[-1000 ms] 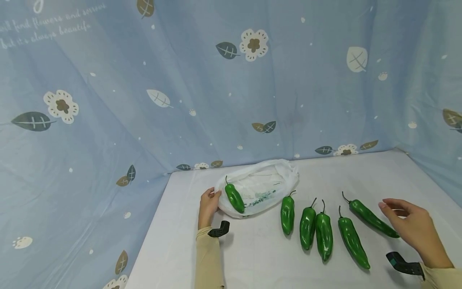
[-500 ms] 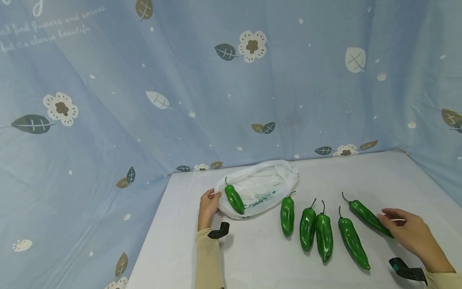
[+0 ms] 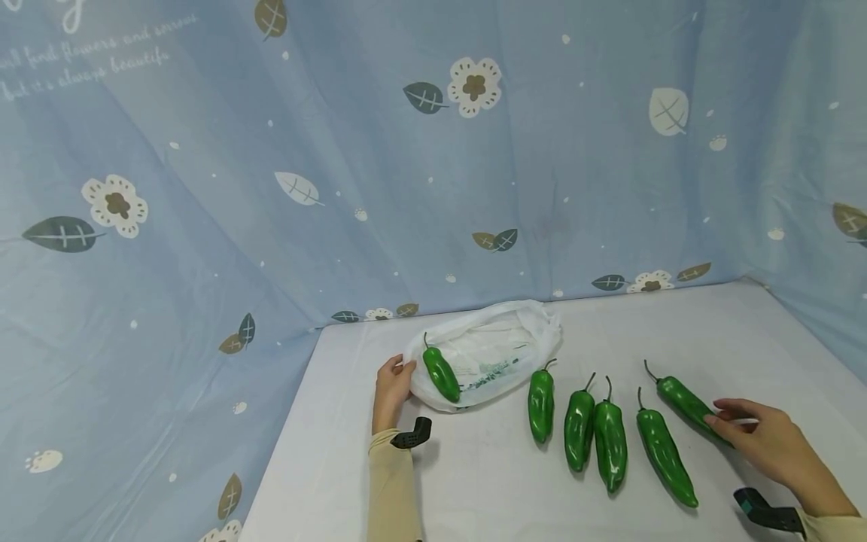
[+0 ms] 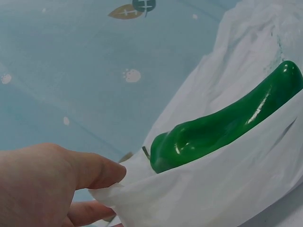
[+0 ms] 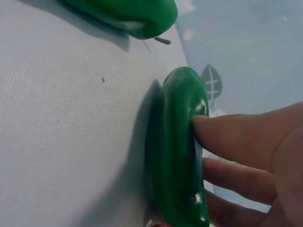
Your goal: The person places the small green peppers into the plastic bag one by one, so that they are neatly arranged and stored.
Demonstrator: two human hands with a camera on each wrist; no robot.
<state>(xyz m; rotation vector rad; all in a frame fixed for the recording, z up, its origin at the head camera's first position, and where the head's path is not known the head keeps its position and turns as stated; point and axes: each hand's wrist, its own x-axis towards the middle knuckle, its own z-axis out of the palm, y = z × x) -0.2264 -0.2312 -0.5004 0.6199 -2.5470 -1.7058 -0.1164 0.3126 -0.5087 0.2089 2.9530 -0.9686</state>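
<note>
A white plastic bag [image 3: 488,350] lies open at the back of the table, with one green chili pepper [image 3: 442,373] inside its left end. My left hand [image 3: 392,388] pinches the bag's left rim between thumb and fingers; the left wrist view shows the thumb [image 4: 102,171] over the film. At the far right, my right hand [image 3: 765,439] has its thumb and fingers around the lower part of another green chili pepper [image 3: 685,400]. In the right wrist view that pepper [image 5: 177,146] rests along the table, the thumb on its side and some fingers partly hidden behind it.
Several more green chili peppers lie between the bag and my right hand, the closest one [image 3: 666,458] just left of it. They rest on a white tabletop [image 3: 488,482]. A blue patterned curtain [image 3: 379,150] hangs behind and along both sides.
My right hand has come down and slightly toward me, from beside the rightmost pepper to a hold on its lower part. My left hand and the bag stay in place.
</note>
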